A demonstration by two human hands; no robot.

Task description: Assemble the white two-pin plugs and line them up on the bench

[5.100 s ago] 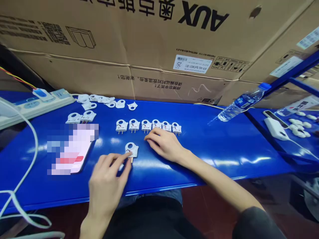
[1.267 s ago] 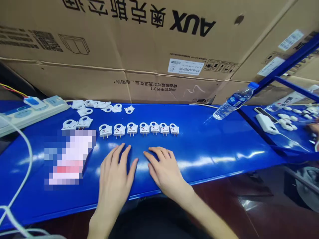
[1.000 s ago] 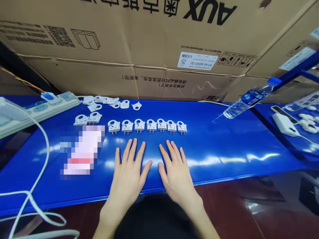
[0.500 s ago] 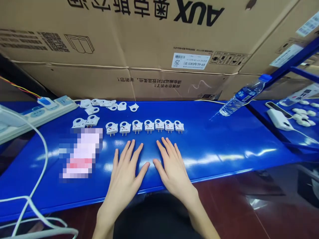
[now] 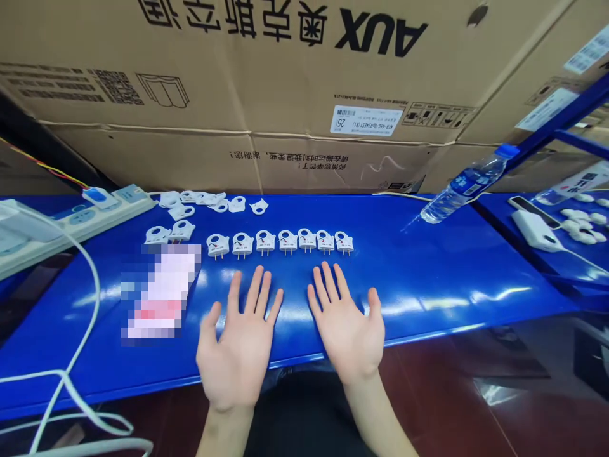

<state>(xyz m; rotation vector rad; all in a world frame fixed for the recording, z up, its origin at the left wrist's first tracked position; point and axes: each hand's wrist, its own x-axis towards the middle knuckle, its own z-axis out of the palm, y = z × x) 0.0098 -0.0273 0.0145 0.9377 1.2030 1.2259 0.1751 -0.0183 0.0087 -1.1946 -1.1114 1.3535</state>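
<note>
1. Plug row [image 5: 280, 242]: seven white plugs lie side by side on the blue table [image 5: 428, 266], prongs pointing toward the person. The row sits at 12 o'clock from both hands, near the fingertips but not touching them.
2. Left hand [image 5: 240, 349]: palm up, fingers spread, holding nothing. It hovers over the near edge of the table, at 6 o'clock from the left end of the row.
3. Right hand [image 5: 349, 330]: palm up, fingers spread, holding nothing. It sits just beside the left hand, at 6 o'clock from the right end of the row.
4. Plug pair [image 5: 169, 233]: two more plugs lie at 9 o'clock from the row, apart from it.
5. Covers [image 5: 209, 202]: loose white shells lie at 11 o'clock from the row, near the box [image 5: 285, 82].
6. Power strip [image 5: 71, 216]: at 9 o'clock, on the far left of the table, with a white cable [image 5: 85, 330] running toward the person.
7. Bottle [image 5: 464, 184]: lies tilted at 2 o'clock from the row, well apart from it.
</note>
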